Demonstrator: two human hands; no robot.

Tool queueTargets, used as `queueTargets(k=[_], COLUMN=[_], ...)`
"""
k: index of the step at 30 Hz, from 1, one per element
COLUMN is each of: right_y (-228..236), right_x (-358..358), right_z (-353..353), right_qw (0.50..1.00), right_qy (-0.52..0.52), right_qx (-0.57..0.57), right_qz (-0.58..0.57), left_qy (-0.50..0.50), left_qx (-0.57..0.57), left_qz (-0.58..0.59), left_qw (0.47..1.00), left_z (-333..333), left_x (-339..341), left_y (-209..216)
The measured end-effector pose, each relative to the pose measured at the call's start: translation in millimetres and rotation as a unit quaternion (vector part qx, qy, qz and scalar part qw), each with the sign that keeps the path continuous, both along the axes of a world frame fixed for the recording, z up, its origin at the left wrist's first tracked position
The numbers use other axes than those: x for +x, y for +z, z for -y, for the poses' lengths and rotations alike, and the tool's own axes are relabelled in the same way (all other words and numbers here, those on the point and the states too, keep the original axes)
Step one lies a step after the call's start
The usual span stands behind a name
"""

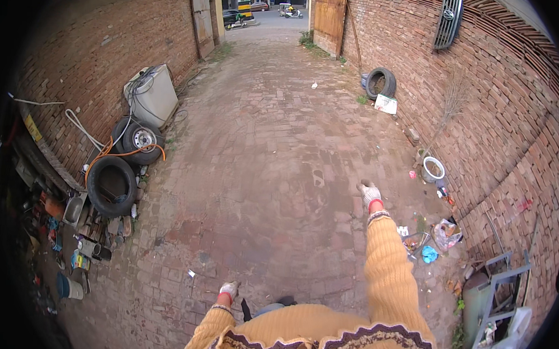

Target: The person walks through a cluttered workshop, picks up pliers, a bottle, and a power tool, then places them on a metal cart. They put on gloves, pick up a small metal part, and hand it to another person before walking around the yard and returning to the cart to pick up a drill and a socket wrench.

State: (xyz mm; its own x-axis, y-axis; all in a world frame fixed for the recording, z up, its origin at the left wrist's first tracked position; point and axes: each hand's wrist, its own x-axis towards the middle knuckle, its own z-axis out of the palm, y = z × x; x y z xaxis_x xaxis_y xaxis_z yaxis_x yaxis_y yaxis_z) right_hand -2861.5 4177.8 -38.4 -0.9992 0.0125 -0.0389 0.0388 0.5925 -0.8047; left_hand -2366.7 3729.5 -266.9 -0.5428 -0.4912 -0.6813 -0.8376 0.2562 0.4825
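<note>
My right hand (pixel 370 194), in a pale work glove with a red cuff, reaches forward over the brick paving. Its fingers are loosely stretched with darkened tips, and I see nothing held in them. My left hand (pixel 229 289), gloved the same way, hangs low near my body. The fingers look slightly bent and apart, with nothing visible in them. A narrow dark strip (pixel 246 311) shows beside that hand; what it is I cannot tell. Both hands are apart from the things along the walls.
Along the left wall are a tire (pixel 111 186), a wheel (pixel 145 140), an orange hose (pixel 109 147) and a white tank (pixel 156 97). By the right wall lie a tire (pixel 381 84), a white-rimmed bucket (pixel 433 169), plastic bags (pixel 446 235) and a metal frame (pixel 496 287). A gateway opens onto a street (pixel 270 19).
</note>
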Motion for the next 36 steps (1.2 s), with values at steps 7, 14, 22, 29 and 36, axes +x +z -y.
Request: queueTargets(k=[7, 14, 22, 29, 36], right_y=[261, 316, 165, 8, -147], right_x=[-15, 23, 103, 270, 403], right_z=[221, 275, 246, 214, 185], right_qw=[0.948, 0.955, 0.846, 0.805, 0.810], right_qy=[0.229, 0.194, 0.371, 0.292, 0.110], right_qx=[0.024, -0.063, -0.363, -0.409, -0.411], right_qz=[-0.222, -0.214, 0.117, 0.315, 0.404], left_qy=[-0.270, 0.078, 0.221, 0.567, 0.674], left_qx=[-0.182, -0.066, -0.100, -0.036, -0.001], left_qz=[0.284, 0.209, 0.190, 0.137, 0.086], left_qw=[0.902, 0.972, 0.951, 0.812, 0.734], left_z=[-67, -158, -259, -248, -256], left_x=[269, 333, 433, 514, 660], left_y=[-3, 13, -3, -18, -37])
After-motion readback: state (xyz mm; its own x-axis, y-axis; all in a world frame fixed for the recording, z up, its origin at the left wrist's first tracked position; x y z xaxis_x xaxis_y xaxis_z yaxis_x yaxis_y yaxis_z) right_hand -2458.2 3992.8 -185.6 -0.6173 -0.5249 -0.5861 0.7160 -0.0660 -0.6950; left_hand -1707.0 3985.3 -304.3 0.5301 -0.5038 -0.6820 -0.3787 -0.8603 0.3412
